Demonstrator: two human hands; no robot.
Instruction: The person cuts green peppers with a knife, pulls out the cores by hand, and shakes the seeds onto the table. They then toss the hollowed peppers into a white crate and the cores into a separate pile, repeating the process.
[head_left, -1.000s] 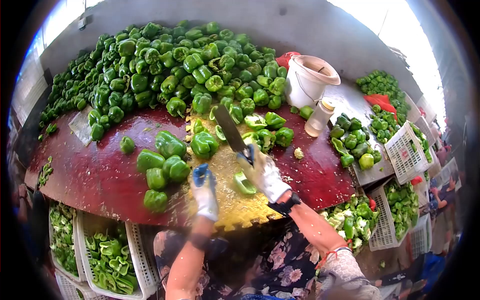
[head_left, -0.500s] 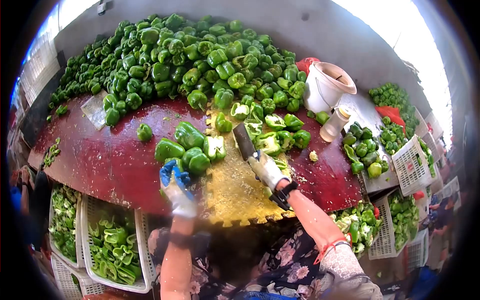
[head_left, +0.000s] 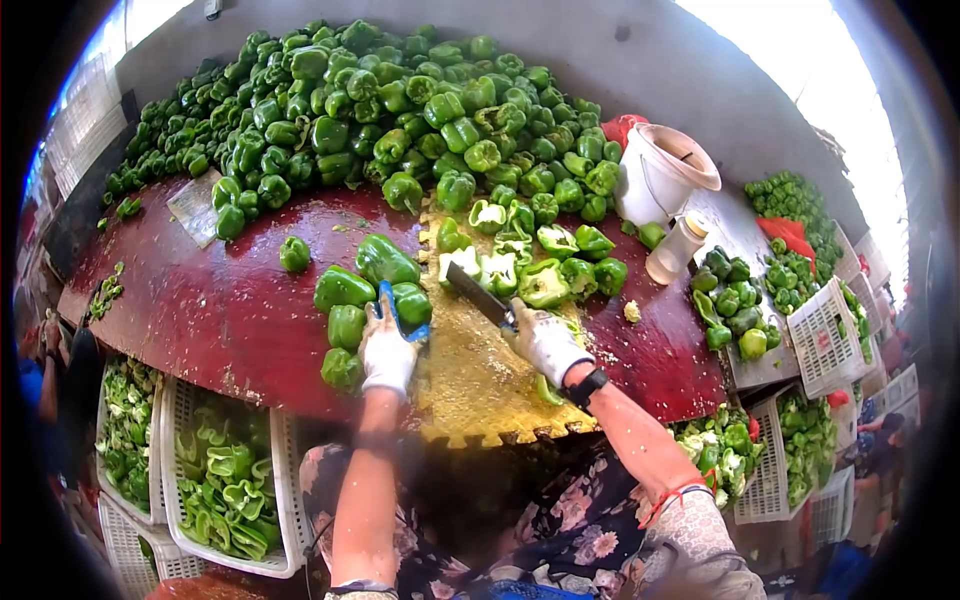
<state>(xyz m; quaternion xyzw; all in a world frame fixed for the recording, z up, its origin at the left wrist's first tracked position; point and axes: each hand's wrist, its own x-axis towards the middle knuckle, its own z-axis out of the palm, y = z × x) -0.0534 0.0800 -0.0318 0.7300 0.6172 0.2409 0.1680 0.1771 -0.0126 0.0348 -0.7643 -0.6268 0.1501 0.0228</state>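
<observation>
My left hand (head_left: 388,345), in a white glove with blue fingertips, has its fingers around a whole green bell pepper (head_left: 411,303) at the left edge of the yellow mat (head_left: 465,385). Closed on a knife (head_left: 478,294), my right hand (head_left: 545,340) is gloved too. The broad dark blade points up and left, its tip against a cut pepper half (head_left: 460,266). Another pale-fleshed half (head_left: 498,273) lies just past the blade. More whole peppers (head_left: 387,260) sit beside my left hand on the red table (head_left: 250,330).
A large heap of green peppers (head_left: 350,110) fills the back. A white bucket (head_left: 665,175) and a clear jar (head_left: 676,248) stand at right. Crates of cut peppers (head_left: 290,490) sit below the table's front edge at left, with more crates (head_left: 765,470) at right.
My left hand has moved right and up onto a whole pepper. A cut half has shifted up and right, beside the others. The knife has turned further left.
</observation>
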